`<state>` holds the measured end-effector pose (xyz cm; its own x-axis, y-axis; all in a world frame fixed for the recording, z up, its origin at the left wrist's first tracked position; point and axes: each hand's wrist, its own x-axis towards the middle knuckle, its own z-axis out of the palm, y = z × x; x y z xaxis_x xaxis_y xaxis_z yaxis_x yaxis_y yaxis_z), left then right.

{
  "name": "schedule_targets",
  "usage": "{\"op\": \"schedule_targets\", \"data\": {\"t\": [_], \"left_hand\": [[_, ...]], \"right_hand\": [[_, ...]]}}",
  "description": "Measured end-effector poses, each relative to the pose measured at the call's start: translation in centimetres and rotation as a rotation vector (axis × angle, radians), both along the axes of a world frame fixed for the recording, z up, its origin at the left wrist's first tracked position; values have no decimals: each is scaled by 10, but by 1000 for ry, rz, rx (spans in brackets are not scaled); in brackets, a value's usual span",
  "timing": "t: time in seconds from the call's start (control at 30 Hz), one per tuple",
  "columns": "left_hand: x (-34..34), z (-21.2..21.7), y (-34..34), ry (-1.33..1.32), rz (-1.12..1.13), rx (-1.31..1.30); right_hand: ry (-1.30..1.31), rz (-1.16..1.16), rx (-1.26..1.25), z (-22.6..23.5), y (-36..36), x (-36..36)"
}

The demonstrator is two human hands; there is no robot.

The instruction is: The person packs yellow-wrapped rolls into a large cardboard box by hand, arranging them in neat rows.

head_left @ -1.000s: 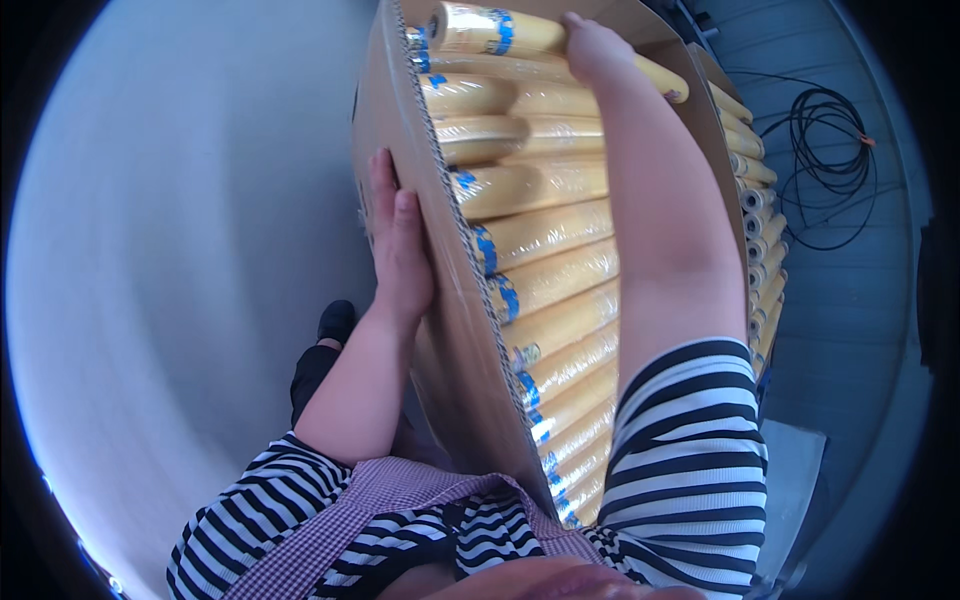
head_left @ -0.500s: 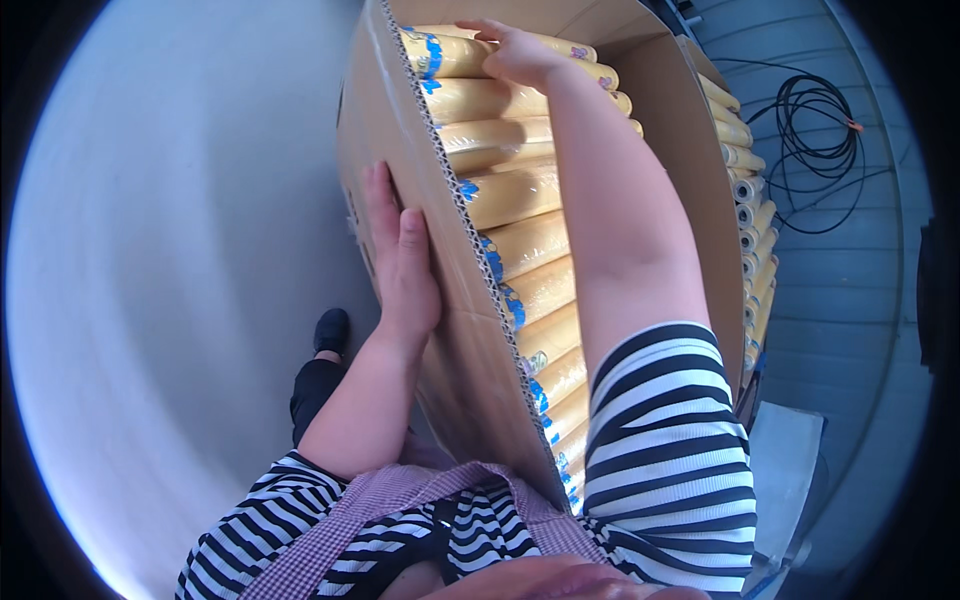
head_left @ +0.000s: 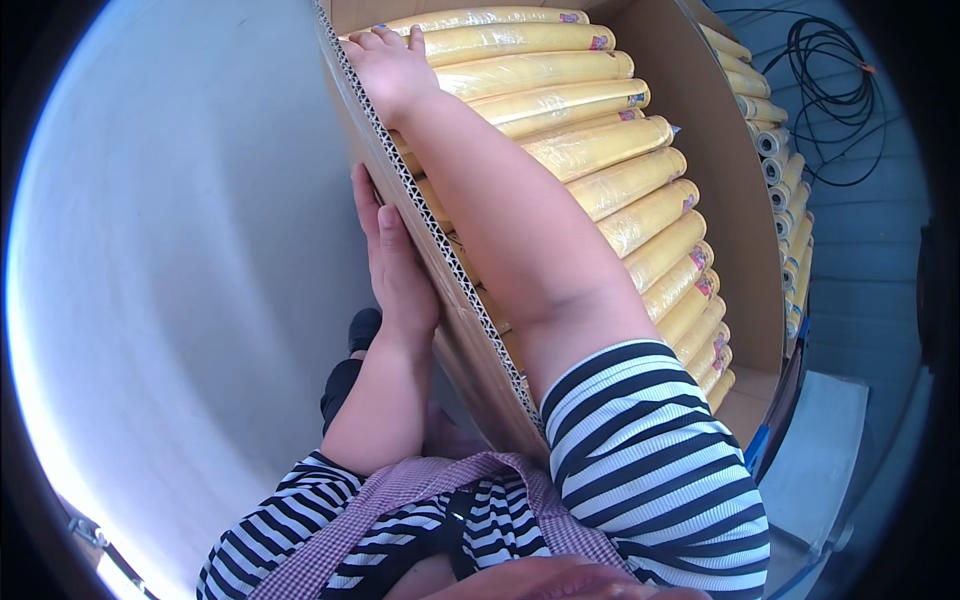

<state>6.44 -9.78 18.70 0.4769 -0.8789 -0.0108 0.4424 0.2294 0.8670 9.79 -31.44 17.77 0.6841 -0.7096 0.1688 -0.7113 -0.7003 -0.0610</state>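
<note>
A large cardboard box (head_left: pixel 455 330) holds several yellow rolls (head_left: pixel 600 150) wrapped in clear film, lying side by side in a row. My right hand (head_left: pixel 392 72) reaches over them to the far left, palm down, fingers spread across the roll ends beside the box's left wall. Nothing shows gripped in it. My left hand (head_left: pixel 402 270) rests against the outside of that same wall, fingers stretched out along the cardboard. My right forearm hides the left ends of many middle rolls.
More yellow rolls (head_left: pixel 790 215) are stacked outside the box's right wall. Beyond them a coiled black cable (head_left: pixel 825 75) lies on blue-grey floor (head_left: pixel 855 270). A pale flat panel (head_left: pixel 820 450) stands at the lower right. Pale floor (head_left: pixel 200 250) stretches along the left.
My right hand has moved left across the rolls to their left ends by the wall. The view has shifted, showing more right roll ends. My left hand stays against the box.
</note>
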Motion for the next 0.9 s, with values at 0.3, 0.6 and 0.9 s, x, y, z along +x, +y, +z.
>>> {"op": "schedule_targets", "data": {"t": [0.3,0.6,0.9], "left_hand": [[11,-21,-6,97,-32,-72],[17,-35,-7,-91,5,33],[18,-45,-15,-107,27,-1]], "right_hand": [[-401,61,-1,-1,-3,-1],[-574,100,16,-7,-15,-2],[-829,-96,548,57,119,-77]]}}
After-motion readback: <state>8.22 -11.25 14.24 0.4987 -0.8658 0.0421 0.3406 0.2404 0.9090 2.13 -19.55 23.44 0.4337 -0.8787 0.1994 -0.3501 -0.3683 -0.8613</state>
